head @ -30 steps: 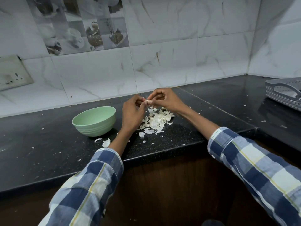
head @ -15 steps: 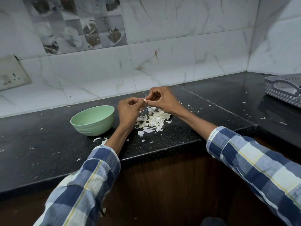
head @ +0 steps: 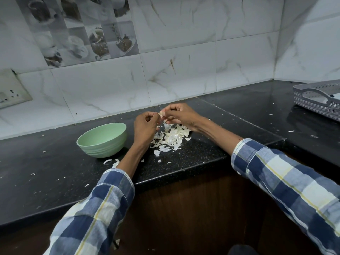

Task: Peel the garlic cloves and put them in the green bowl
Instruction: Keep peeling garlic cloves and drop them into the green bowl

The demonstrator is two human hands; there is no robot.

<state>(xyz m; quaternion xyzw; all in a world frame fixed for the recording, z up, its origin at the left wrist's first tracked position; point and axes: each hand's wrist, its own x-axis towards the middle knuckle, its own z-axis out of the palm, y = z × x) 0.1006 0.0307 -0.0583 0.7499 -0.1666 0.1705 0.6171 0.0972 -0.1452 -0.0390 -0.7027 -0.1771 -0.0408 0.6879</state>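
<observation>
A small pale garlic clove (head: 162,113) is held between both hands above the black counter. My left hand (head: 145,126) pinches it from the left with curled fingers, and my right hand (head: 179,114) pinches it from the right. Under the hands lies a heap of white garlic skins (head: 171,137). The green bowl (head: 103,139) stands on the counter just left of my left hand; its inside is hidden from this angle.
Loose skin flakes (head: 112,162) are scattered over the black counter (head: 55,172). A grey perforated tray (head: 319,99) sits at the far right. A wall socket (head: 11,91) is on the tiled wall at left. The counter's front edge runs under my forearms.
Both hands stay together on the clove and shift only slightly; the view has moved a little.
</observation>
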